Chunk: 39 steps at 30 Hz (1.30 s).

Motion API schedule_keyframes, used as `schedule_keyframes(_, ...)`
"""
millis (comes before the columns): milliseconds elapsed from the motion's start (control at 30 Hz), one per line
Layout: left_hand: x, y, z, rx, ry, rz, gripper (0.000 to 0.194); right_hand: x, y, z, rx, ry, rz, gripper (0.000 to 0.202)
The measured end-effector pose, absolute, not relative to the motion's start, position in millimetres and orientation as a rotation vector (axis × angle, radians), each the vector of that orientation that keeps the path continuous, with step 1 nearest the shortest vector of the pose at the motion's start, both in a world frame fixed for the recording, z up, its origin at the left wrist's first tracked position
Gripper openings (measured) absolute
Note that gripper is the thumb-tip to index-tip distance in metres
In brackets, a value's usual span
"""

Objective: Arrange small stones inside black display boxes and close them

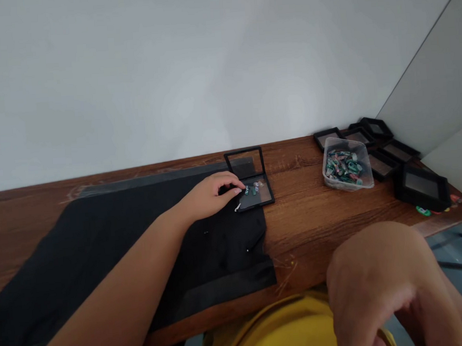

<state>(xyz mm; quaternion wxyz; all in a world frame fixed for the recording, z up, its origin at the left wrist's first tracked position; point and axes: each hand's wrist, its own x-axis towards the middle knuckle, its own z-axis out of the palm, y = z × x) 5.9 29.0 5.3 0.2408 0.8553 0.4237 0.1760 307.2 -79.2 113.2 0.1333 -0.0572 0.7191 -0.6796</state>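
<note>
Head view: open black case [264,193], clear-paned, small shiny pieces [254,191] inside; left hand [211,195] at edge; right hand [384,278] curled; grips unclear.

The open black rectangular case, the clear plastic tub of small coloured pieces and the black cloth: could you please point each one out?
Open black rectangular case [262,204]: head view, front rim.
Clear plastic tub [338,185]: head view, front wall.
Black cloth [111,223]: head view, bare stretch beyond the left forearm.

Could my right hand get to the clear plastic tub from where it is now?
Probably yes. Your right hand is on the near side of the tub, with only bare wooden tabletop visible between them, and the tub's top looks open.
</note>
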Motion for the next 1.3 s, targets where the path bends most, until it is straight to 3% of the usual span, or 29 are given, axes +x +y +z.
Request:
schedule_keyframes(600, 7.1, 24.2, 3.5, 2.286, 1.376, 0.537, 0.031, 302.9, -81.9, 103.4, -0.344, 1.989, -2.066, 0.074)
schedule_keyframes(1300, 18.8, 19.8, -4.0, 2.442, 1.226, 0.665, 0.04, 306.6, -84.4, 90.3, -0.391, 2.075, -2.073, 0.071)
